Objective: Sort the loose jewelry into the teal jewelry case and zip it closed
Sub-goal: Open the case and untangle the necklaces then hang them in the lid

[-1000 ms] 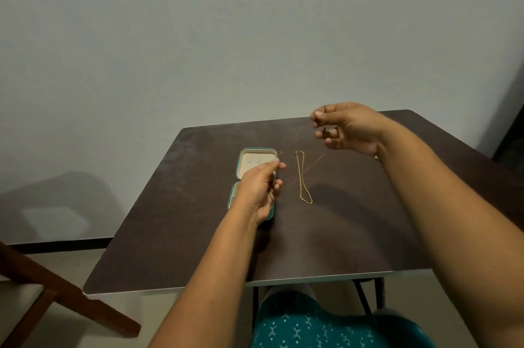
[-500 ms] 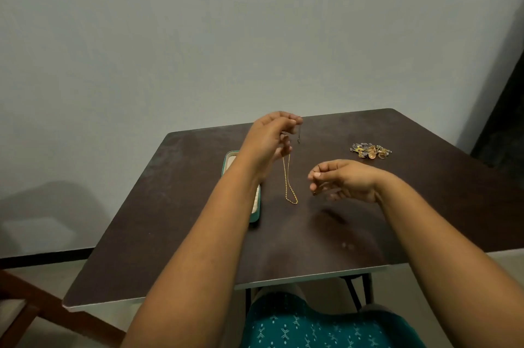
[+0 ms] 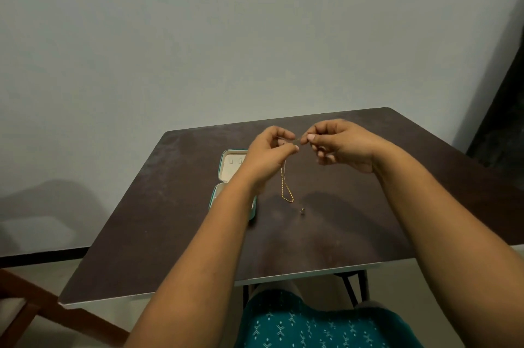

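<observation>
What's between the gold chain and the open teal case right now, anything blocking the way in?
Only the left forearm, which lies across the case. The chain hangs from both hands, left hand and right hand, beside it.

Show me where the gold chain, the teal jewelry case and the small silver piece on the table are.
gold chain (image 3: 286, 191): head view, hanging loop.
teal jewelry case (image 3: 228, 163): head view, open lid's cream lining.
small silver piece (image 3: 302, 210): head view, its middle.

A thin gold metal chain (image 3: 285, 188) hangs below the fingertips (image 3: 295, 148). Left of them lies a teal zip case (image 3: 224, 166) with cream lining, on a dark brown table (image 3: 175, 205). Nearer, teal cloth (image 3: 312, 325) shows small pale marks.
</observation>
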